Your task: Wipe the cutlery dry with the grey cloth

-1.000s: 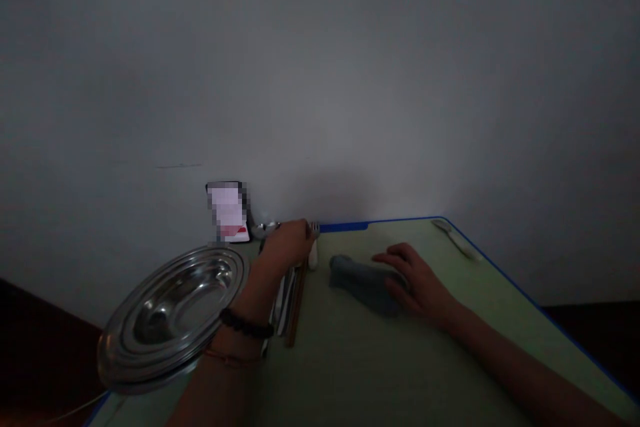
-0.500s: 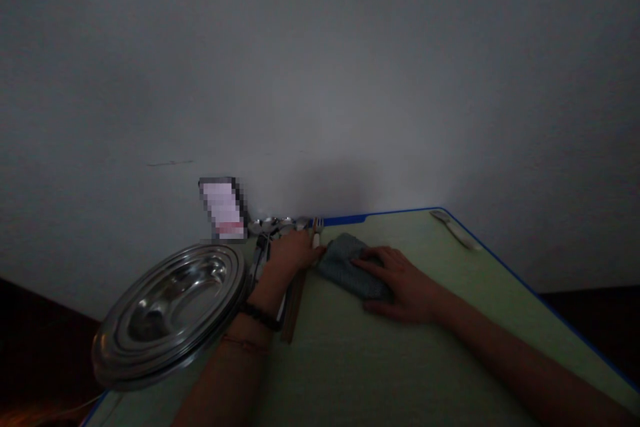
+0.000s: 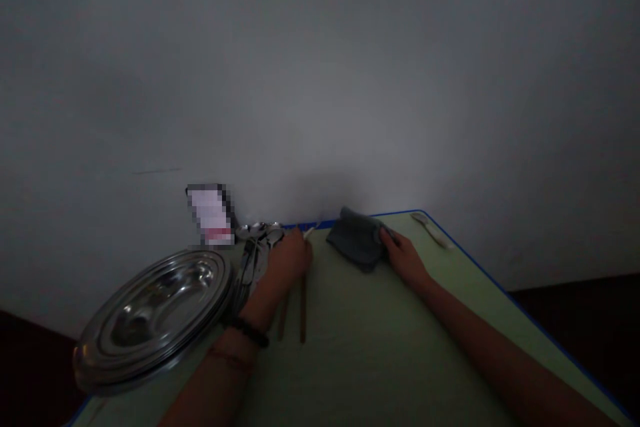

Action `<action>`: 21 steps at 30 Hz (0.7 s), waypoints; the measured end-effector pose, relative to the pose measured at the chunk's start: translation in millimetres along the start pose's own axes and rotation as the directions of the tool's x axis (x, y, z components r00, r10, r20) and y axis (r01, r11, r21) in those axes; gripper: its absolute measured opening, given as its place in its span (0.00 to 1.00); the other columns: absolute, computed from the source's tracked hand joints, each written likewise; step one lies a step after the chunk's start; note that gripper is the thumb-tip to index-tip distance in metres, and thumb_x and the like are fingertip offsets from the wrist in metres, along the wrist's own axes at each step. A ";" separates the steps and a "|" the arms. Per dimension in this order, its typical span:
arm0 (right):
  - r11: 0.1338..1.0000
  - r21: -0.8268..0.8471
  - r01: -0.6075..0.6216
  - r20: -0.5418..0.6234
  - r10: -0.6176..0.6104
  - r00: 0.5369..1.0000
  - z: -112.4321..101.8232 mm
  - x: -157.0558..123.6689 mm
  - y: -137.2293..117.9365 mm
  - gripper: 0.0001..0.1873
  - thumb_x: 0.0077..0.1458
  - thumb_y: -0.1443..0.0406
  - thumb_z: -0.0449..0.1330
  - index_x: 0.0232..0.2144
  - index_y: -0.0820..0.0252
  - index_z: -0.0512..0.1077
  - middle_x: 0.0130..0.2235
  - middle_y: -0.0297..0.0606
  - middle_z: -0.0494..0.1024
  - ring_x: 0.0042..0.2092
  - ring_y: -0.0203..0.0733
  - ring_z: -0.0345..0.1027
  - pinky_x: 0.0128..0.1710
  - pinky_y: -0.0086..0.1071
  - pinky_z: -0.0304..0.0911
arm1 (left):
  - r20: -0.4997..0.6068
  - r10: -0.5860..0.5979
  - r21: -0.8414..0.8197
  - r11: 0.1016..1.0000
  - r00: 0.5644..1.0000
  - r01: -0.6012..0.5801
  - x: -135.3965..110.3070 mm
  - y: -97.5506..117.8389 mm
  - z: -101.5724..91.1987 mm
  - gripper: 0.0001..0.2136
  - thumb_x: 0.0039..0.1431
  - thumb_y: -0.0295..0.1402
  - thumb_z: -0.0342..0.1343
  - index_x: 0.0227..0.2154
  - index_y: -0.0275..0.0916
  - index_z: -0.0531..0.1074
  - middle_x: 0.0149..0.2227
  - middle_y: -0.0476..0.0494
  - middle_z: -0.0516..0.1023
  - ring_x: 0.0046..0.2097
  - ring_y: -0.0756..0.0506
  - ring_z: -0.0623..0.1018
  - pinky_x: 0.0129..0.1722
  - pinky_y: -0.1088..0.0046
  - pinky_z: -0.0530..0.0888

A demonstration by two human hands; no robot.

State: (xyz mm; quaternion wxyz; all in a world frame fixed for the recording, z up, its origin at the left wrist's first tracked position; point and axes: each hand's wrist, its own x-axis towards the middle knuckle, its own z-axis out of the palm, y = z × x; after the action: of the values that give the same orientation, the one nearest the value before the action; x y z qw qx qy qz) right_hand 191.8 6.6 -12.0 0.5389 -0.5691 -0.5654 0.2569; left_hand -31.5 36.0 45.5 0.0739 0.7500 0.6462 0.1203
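Note:
My left hand [image 3: 291,257] is closed over the back of the table, with a pale-handled fork [image 3: 311,231] sticking out by its fingertips. Beneath that hand, two brown chopsticks [image 3: 303,310] lie slightly apart on the tabletop. My right hand [image 3: 404,259] pinches the right edge of a grey-blue cloth [image 3: 357,240], which is partly raised and tilted. Left of my left hand lie several metal spoons and other cutlery [image 3: 256,257], partly covered by my hand and wrist.
Stacked oval metal plates [image 3: 150,320] stand at the left. Behind them a phone [image 3: 210,213] leans on the wall [image 3: 320,80]. A utensil with a pale handle [image 3: 434,232] lies near the right edge of the blue-rimmed green table [image 3: 380,347].
My right hand, flat on the cloth before, now grips its edge and has lifted it. The fork has tilted at my left hand, and the chopsticks have spread apart. The view shifted slightly.

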 end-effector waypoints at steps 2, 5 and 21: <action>0.993 0.102 -0.055 -0.036 0.059 0.998 -1.2 0.5 2.9 0.26 0.51 0.48 0.48 0.38 0.61 0.72 0.37 0.38 0.77 0.40 0.45 0.68 0.43 0.36 0.60 | 0.041 0.035 -0.126 0.992 0.999 -0.030 -6.8 5.0 8.6 0.11 0.58 0.30 0.44 0.41 0.32 0.65 0.40 0.30 0.75 0.42 0.40 0.76 0.41 0.65 0.70; 0.968 0.221 -0.118 -0.083 0.139 0.987 -1.3 0.8 9.4 0.27 0.49 0.46 0.50 0.38 0.61 0.72 0.36 0.39 0.77 0.40 0.46 0.68 0.42 0.38 0.61 | 0.132 0.045 -0.309 0.951 0.990 -0.002 -9.1 7.2 16.9 0.08 0.59 0.30 0.44 0.35 0.32 0.67 0.32 0.36 0.78 0.31 0.47 0.78 0.33 0.73 0.72; 0.521 0.815 -0.253 0.171 0.202 0.964 37.3 21.3 -7.5 0.18 0.54 0.54 0.48 0.42 0.52 0.68 0.49 0.35 0.72 0.51 0.42 0.64 0.45 0.41 0.65 | 0.131 0.046 -0.928 0.357 0.990 0.106 -55.3 -0.2 29.1 0.15 0.56 0.45 0.46 0.37 0.39 0.59 0.20 0.58 0.59 0.16 0.56 0.60 0.14 0.82 0.59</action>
State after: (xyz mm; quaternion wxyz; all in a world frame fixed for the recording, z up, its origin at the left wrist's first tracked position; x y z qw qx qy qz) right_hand 160.3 36.6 -9.2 0.6893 -0.3088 -0.3118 0.5765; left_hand -31.2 -17.2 12.9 0.5312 0.5700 0.4712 0.4134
